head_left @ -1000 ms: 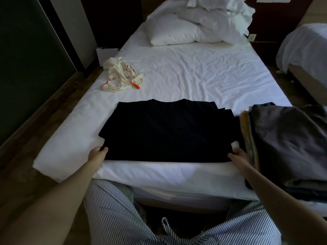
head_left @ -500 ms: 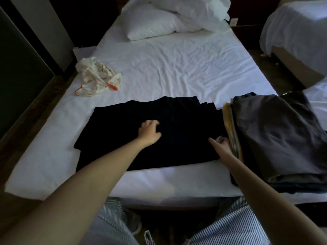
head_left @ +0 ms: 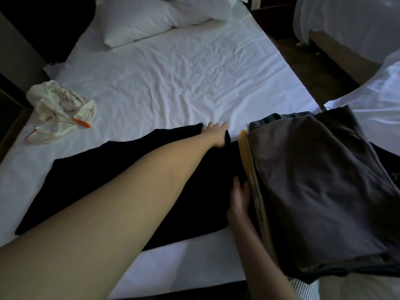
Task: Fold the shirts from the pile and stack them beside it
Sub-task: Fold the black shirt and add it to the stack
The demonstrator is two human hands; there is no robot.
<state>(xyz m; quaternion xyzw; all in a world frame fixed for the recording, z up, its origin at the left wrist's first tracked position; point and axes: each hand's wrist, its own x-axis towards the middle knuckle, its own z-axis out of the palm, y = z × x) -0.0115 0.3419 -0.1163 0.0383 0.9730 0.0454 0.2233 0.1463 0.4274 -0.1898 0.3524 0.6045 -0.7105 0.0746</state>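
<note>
Beyond the left hand (head_left: pixel 216 133) the bed sheet (head_left: pixel 173 83) lies open up to the pillow (head_left: pixel 140 24); the pile (head_left: pixel 313 191) crowds the right hand (head_left: pixel 239 197) on its outer side, with the mattress edge just behind its wrist. The black shirt (head_left: pixel 91 174) lies flat between and left of the hands. The left hand's fingers stretch straight over its far right corner and the right hand rests at its right edge; whether either pinches cloth cannot be told.
</note>
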